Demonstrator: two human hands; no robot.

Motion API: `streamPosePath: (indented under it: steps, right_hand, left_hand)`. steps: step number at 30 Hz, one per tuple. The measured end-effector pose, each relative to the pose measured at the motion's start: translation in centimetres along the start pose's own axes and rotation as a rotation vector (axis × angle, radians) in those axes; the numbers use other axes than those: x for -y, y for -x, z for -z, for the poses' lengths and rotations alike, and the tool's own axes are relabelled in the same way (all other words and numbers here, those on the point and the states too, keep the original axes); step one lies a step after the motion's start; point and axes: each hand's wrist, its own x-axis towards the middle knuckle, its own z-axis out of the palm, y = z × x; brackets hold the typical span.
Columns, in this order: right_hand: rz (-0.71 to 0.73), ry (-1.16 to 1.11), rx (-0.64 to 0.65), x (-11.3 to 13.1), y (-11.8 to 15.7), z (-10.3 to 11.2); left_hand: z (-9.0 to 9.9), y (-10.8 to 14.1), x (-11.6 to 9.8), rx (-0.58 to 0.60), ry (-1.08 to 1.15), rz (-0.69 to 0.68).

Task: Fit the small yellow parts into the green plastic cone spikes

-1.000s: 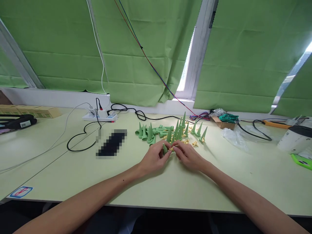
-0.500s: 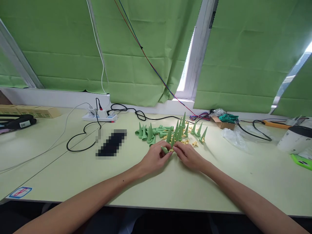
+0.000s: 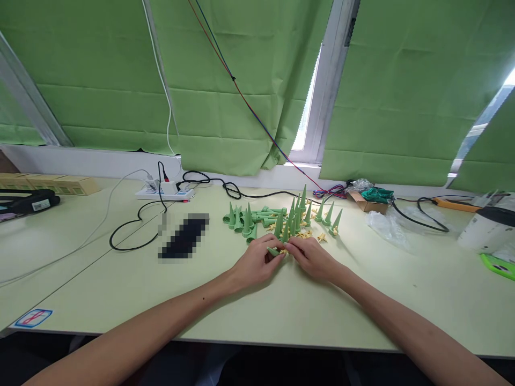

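My left hand (image 3: 255, 261) holds a green cone-shaped piece (image 3: 273, 251), tilted on its side, between thumb and fingers. A small yellow piece (image 3: 283, 251) sits at the cone's wide end. The fingertips of my right hand (image 3: 309, 256) are pinched together at that yellow piece, close to my left fingertips. Just behind both hands, several green cones (image 3: 298, 215) stand upright, with small yellow pieces (image 3: 322, 237) scattered among them. More green parts (image 3: 244, 219) lie and stand to the left of these cones.
A power strip (image 3: 164, 192) with black and white cables stands at the back left, behind a pixelated dark object (image 3: 184, 237). At the right are an open cardboard box (image 3: 368, 203), clear plastic bags (image 3: 388, 228), a white container (image 3: 487, 231) and a bright green object (image 3: 498, 266).
The green cone in my left hand has shifted and tilted slightly. My right fingertips have moved slightly at the yellow piece.
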Motion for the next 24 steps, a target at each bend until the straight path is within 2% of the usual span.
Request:
streamPosePath:
  steps: [10,24]
  right_hand:
    - [-0.008,0.003,-0.001,0.26,-0.04,0.14]
    - [0.009,-0.042,-0.024,0.62,0.07,0.21]
  left_hand:
    - [-0.01,-0.07,0.09,0.002,0.016,-0.031]
    - [0.04,-0.07,0.71,-0.051,-0.102,-0.201]
